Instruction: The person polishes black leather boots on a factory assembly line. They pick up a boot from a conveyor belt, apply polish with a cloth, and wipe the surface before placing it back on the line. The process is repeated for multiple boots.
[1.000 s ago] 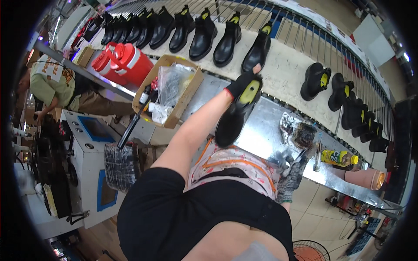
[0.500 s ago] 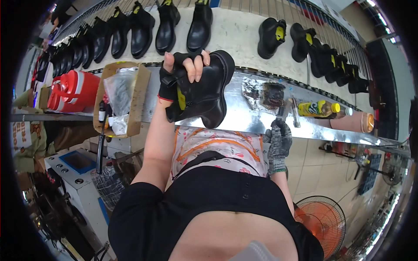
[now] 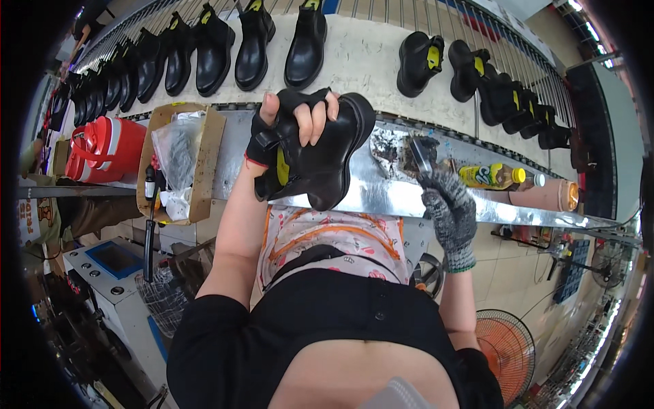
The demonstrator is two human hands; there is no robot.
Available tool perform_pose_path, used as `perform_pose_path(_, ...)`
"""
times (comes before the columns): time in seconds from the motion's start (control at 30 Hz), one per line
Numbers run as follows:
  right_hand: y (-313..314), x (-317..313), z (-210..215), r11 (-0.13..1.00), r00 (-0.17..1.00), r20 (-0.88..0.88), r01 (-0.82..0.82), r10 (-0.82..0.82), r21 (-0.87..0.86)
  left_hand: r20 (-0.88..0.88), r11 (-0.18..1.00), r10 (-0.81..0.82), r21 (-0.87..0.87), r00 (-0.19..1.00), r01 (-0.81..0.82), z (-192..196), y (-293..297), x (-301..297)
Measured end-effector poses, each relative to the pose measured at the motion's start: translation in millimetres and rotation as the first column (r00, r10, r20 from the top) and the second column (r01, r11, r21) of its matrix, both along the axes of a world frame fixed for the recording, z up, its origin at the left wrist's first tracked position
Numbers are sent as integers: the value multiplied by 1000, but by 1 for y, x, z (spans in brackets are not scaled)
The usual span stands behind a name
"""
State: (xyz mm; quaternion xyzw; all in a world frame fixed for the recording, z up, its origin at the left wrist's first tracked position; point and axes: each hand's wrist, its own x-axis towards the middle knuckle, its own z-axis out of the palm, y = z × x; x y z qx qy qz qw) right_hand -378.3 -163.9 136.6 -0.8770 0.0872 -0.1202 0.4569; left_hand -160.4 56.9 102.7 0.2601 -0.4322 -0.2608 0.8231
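My left hand (image 3: 306, 119), in a black fingerless glove, grips a black ankle boot (image 3: 321, 160) above the metal ledge. The boot is tipped on its side, its thick sole toward the right, and a yellow patch shows at its opening. My right hand (image 3: 449, 211) wears a grey knitted glove with a green cuff. Its fingers are closed on a slim tool with a silvery flat part (image 3: 422, 155); the exact kind is unclear. The tool's far end is over a dark, stained patch on crumpled foil (image 3: 393, 153), and I cannot tell whether they touch.
Black boots (image 3: 214, 54) stand in a row on the pale conveyor (image 3: 364, 58) beyond the metal ledge (image 3: 381, 194). A cardboard box (image 3: 210, 146) and red jug (image 3: 122, 146) are at left. A yellow-labelled bottle (image 3: 487, 175) and pinkish cylinder (image 3: 545, 196) lie at right. An orange fan (image 3: 504, 347) stands below.
My right hand has moved up and forward with the tool, which now reaches over the stained foil. The boot in my left hand has shifted slightly down in view.
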Motion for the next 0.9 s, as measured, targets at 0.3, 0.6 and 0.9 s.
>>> perform_pose_path(0.3, 23, 40, 51, 811, 935, 39, -284, 352, -511, 16, 1000, 19, -1, 1000, -19, -1, -5, 1)
perform_pose_path(0.6, 30, 44, 54, 802, 937, -25, -313, 350, -509, 140, 999, -25, -22, 990, 29, -3, -4, 9)
perform_pose_path(0.9, 27, 47, 49, 792, 927, 3, -319, 375, -520, 195, 999, -31, -19, 980, 35, -1, -4, 11)
